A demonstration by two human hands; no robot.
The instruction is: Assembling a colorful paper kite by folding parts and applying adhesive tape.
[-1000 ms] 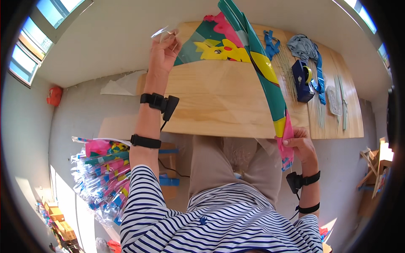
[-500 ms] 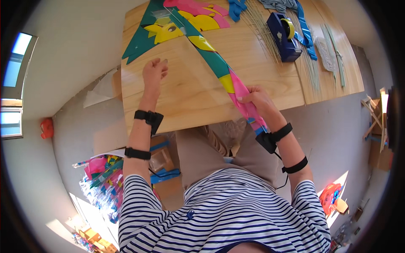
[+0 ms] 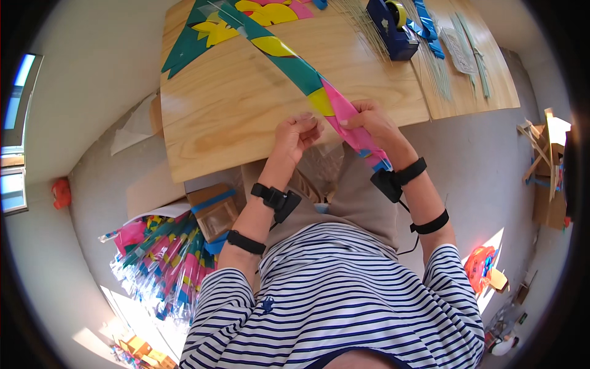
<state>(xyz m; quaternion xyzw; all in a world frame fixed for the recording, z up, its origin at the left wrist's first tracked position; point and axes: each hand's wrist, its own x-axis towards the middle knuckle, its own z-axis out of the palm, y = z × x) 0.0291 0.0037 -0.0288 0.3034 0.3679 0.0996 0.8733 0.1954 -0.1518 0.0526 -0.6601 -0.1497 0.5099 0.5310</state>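
A long, narrow folded kite [image 3: 294, 72] of shiny green, yellow and pink sheet slants across the table from far left to its near edge. My right hand [image 3: 373, 126] is closed around its pink near part, thumb on top. The near end, with blue patches, hangs past the table edge by my right wrist. My left hand [image 3: 299, 134] is just left of the pink part, fingers curled together, apart from it or barely touching. Whatever those fingertips pinch is too small to make out. Flat green sheets with yellow figures [image 3: 212, 32] lie at the table's far left, partly under the kite's far end.
A dark blue tape dispenser [image 3: 396, 37] stands at the far right of the wooden table [image 3: 227, 111], among thin sticks [image 3: 362, 27] and blue strips [image 3: 430, 37]. Several folded colourful kites [image 3: 166, 264] are bundled on my left, beside a cardboard box [image 3: 215, 215].
My left hand has moved right and nearer to me, from over the table to beside the pink part. My right hand keeps its grip. The view has shifted slightly.
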